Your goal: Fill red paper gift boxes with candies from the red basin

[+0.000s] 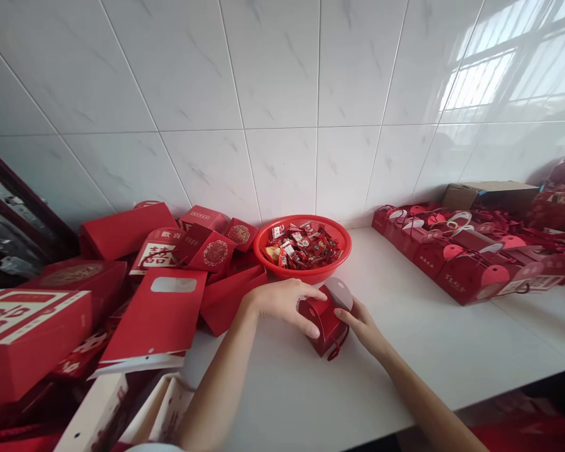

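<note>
Holding a small red box [327, 322] with the right hand [365, 326], thumb pressed to its top and fingers partly hidden behind a pale rounded flap [339, 292]; reaching over its left side with the left hand [285, 300], thumb and index finger apart and curved about the edge, too unclear to tell whether gripping or only steadying. On the near side of the box, a dark red cord [341, 342], hanging loose. Beneath, a white tabletop [433, 342], with the box between both hands, just in front of a red basket [301, 274] filled with small wrapped sweets [306, 248]. Over to the left, a heap of red cartons [153, 320], some flat, some folded up, with pale lettering and round emblems. Well apart on the right, rows of corded red boxes [471, 276], packed side by side near a brown cardboard box [489, 186]. Behind, a tiled wall [282, 81] with grey veining and a bright window reflection [489, 75]
</note>
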`<state>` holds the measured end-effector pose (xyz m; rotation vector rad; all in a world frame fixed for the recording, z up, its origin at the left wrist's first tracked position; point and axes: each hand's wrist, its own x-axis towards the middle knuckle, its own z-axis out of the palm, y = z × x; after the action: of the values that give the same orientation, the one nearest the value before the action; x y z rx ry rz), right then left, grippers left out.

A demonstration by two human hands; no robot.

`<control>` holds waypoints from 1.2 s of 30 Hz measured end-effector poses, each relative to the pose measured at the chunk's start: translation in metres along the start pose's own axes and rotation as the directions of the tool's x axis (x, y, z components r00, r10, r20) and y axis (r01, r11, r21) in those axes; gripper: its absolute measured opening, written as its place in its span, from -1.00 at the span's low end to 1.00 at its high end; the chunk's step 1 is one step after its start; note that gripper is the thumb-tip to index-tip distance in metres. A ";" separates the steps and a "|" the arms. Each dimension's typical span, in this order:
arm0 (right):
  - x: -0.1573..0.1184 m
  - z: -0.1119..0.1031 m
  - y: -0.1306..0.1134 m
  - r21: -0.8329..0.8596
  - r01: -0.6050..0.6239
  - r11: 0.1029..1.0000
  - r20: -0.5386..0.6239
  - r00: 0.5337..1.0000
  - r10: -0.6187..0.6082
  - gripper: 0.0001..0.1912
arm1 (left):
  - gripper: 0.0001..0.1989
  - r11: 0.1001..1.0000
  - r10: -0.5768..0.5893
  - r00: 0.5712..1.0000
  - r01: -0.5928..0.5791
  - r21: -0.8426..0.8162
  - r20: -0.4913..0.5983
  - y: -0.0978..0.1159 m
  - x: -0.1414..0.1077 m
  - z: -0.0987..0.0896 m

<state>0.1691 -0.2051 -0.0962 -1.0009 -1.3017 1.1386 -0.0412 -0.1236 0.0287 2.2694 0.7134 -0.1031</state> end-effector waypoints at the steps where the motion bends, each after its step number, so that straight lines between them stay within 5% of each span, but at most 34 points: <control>1: -0.001 0.000 0.000 -0.021 0.009 1.000 -0.004 1.000 -0.009 -0.54 | -0.20 1.000 0.005 1.000 -0.005 -0.009 -0.012 -0.001 0.001 0.000; 9: -0.010 -0.008 -0.007 -0.195 0.226 0.954 -0.139 0.957 -0.255 -0.63 | -0.64 0.999 -0.031 0.990 0.029 -0.015 -0.137 0.000 0.016 0.008; 14: -0.013 -0.010 -0.006 -0.339 0.297 0.893 -0.033 0.945 -0.326 -0.70 | -0.45 0.987 -0.124 0.976 0.103 -0.121 -0.180 -0.004 0.019 0.013; 18: -0.013 -0.007 -0.005 -0.393 0.305 0.868 0.036 0.948 -0.317 -0.69 | -0.28 0.991 -0.055 0.988 0.036 -0.129 -0.148 -0.007 0.022 0.014; 22: -0.012 -0.008 -0.007 -0.316 0.246 0.916 -0.024 0.963 -0.267 -0.65 | -0.42 0.998 0.034 0.997 -0.038 -0.057 -0.070 -0.008 0.027 0.015; 27: -0.005 -0.016 -0.006 -0.285 -0.027 0.958 -0.301 0.952 -0.062 -0.50 | -0.47 0.995 -0.089 0.993 0.086 -0.044 -0.072 -0.009 0.029 0.014; 31: -0.003 -0.019 -0.009 -0.305 -0.197 0.932 -0.269 0.956 0.114 -0.38 | -0.49 0.985 -0.173 0.980 0.170 -0.040 -0.096 -0.007 0.026 0.012; 36: -0.005 -0.021 -0.014 -0.299 -0.224 0.928 -0.256 0.955 0.148 -0.29 | -0.53 0.984 -0.173 0.979 0.168 -0.054 -0.112 -0.007 0.026 0.013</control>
<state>0.1910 -0.2115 -0.0840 -1.4840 -1.2483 0.9292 -0.0213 -0.1164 0.0077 2.1825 0.9626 -0.0360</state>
